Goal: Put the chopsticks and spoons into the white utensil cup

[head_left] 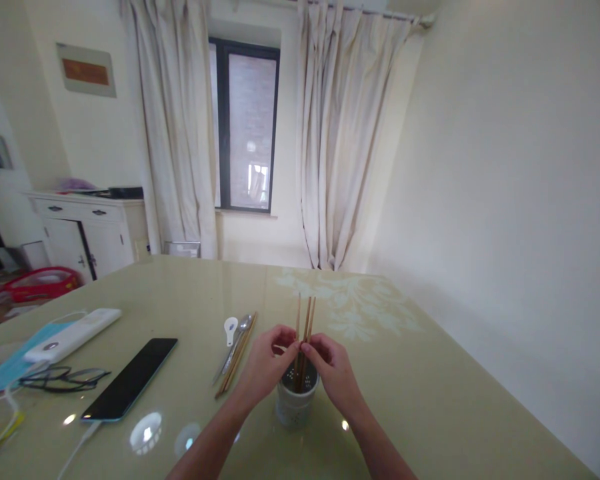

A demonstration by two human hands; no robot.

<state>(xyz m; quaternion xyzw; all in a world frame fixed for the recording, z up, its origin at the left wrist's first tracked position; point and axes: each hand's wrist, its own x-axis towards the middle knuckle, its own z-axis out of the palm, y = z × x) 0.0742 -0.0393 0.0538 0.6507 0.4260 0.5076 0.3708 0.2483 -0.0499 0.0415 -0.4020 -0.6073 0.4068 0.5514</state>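
A light-coloured utensil holder (297,405) with a perforated dark inside stands on the table near its front. Several wooden chopsticks (307,320) rise upright from it. My left hand (273,357) pinches a chopstick on the left side, just above the holder's rim. From the right, my right hand (334,367) has thumb and fingers closed on the chopsticks beside it. Left of my hands lie a white spoon (231,330), a metal spoon (243,325) and more wooden chopsticks (236,363), side by side.
A black phone (133,377) with a cable lies on the left of the glossy table (430,387). Beyond it are glasses (63,379), a white power strip (75,333) and a blue mask (23,353). A wall borders the right edge; a white cabinet (105,227) stands back left.
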